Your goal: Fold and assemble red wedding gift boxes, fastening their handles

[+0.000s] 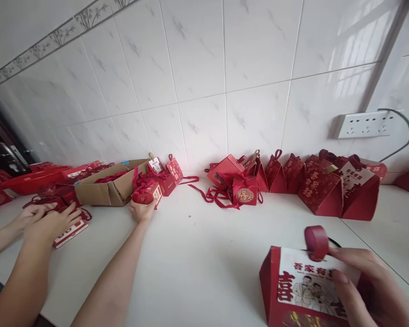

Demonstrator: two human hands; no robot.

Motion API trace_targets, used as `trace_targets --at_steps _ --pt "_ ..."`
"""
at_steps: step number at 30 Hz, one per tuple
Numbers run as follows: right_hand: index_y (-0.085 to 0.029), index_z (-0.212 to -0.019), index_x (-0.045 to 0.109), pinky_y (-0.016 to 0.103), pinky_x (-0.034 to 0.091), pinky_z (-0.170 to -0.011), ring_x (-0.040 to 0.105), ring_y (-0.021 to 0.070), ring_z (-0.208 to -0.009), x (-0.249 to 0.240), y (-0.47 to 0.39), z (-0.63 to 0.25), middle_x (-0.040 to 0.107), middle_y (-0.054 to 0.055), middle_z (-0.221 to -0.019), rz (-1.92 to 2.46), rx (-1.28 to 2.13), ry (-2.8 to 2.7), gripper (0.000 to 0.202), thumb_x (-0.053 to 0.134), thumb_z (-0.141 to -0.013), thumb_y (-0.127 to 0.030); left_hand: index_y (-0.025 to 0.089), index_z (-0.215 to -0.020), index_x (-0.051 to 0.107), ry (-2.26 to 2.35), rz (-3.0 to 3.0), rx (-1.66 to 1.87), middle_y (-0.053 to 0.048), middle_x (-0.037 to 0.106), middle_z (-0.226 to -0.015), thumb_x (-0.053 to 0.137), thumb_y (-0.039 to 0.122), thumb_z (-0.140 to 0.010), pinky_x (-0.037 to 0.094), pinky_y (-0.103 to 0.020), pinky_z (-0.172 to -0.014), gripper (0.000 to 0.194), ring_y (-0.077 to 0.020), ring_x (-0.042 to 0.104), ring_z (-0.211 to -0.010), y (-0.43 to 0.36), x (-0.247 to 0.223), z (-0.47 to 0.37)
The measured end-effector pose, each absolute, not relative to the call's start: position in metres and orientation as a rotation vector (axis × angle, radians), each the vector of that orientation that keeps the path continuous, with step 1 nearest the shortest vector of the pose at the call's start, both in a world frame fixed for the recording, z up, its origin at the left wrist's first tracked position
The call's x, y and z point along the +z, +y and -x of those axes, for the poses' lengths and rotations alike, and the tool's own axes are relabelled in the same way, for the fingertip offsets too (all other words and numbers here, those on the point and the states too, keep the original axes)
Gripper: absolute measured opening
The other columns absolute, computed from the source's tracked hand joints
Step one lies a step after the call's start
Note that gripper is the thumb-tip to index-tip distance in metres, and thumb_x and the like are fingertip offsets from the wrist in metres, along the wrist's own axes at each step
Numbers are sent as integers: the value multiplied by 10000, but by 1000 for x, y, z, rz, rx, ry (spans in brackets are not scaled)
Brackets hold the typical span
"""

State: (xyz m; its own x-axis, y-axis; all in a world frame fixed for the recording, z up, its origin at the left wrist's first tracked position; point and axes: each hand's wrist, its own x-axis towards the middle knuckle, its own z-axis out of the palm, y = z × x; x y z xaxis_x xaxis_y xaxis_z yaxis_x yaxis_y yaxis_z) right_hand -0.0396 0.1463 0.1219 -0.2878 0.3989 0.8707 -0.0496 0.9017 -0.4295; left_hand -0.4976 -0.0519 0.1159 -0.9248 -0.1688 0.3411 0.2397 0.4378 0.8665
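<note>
1. Right hand [368, 286] grips the red gift box [271, 286] at the white counter's [187, 263] near side; its label reads "吾家有", with "喜" below.
2. Left hand [142, 211] clasps a ribboned box [146, 194] beside the cardboard carton [98, 193].
3. Medallion box [244, 196] reads "金榜题名".

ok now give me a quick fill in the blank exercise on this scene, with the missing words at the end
The box in the right hand has its couple drawn on a ____ panel. The open carton is made of brown ____. The wall is covered in large, glossy ____.

Missing words: white; cardboard; tiles.
</note>
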Motion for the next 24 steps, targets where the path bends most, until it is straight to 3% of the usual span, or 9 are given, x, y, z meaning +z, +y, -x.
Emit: trace_targets --at_steps 4,9,11,13,16,20,22,24 --pt "-250 -1034 566 280 421 -455 553 174 -617 135 144 44 559 53 -782 210 414 -1821 140 501 -913 -224 98 -1322 303 -2453 235 -1466 -255 372 -1395 751 324 -640 342 -517 -1123 846 -385 336 -1388 -49 119 465" --pt "-222 -1057 540 266 408 -476 536 154 -611 139 141 46 556 34 -791 162 387 -1831 189 474 -902 -135 116 -1330 319 -2519 489 -1455 -223 437 -1365 742 355 -654 395 -468 -1094 832 -338 477 -1296 -48 110 415" --pt "-220 -1060 534 266 385 -471 528 149 -602 139 141 47 547 29 -792 169 379 -1828 188 473 -905 -133 97 -1341 315 -2495 591 -1435 -244 427 -1373 738 378 -649 359 -513 -1106 858 -364 431 -1328 -50 109 394" --pt "-220 -1061 530 269 383 -484 527 148 -614 139 141 47 540 25 -800 172 370 -1818 186 472 -907 -133 105 -1377 277 -2443 657 -1411 -255 329 -1456 696 417 -679 266 -571 -1137 872 -388 287 -1410 -49 111 372" --pt "-225 -1073 524 270 385 -496 522 147 -624 139 141 48 535 21 -810 162 376 -1816 202 462 -909 -124 155 -1406 260 -2204 928 -1333 -199 196 -1547 589 457 -745 179 -545 -1172 798 -351 140 -1465 -38 121 336" --pt "-226 -1078 525 273 384 -505 531 153 -652 139 141 49 539 21 -823 144 380 -1820 217 461 -904 -111 192 -1295 445 -1685 1561 -1032 -164 441 -1410 498 431 -833 262 -489 -1130 523 -325 321 -1392 2 131 289" --pt "-224 -1080 527 274 384 -511 539 158 -672 140 142 48 543 24 -830 137 376 -1817 224 467 -901 -105 228 -1180 537 -1807 1607 -998 -122 538 -1320 463 354 -859 296 -467 -1105 353 -289 425 -1324 22 128 278" --pt "-221 -1087 527 272 383 -511 544 160 -687 140 143 48 543 26 -830 127 374 -1817 233 469 -898 -97 219 -1138 556 -1991 1510 -1039 -125 573 -1271 446 295 -860 325 -476 -1082 308 -280 485 -1263 35 120 278"
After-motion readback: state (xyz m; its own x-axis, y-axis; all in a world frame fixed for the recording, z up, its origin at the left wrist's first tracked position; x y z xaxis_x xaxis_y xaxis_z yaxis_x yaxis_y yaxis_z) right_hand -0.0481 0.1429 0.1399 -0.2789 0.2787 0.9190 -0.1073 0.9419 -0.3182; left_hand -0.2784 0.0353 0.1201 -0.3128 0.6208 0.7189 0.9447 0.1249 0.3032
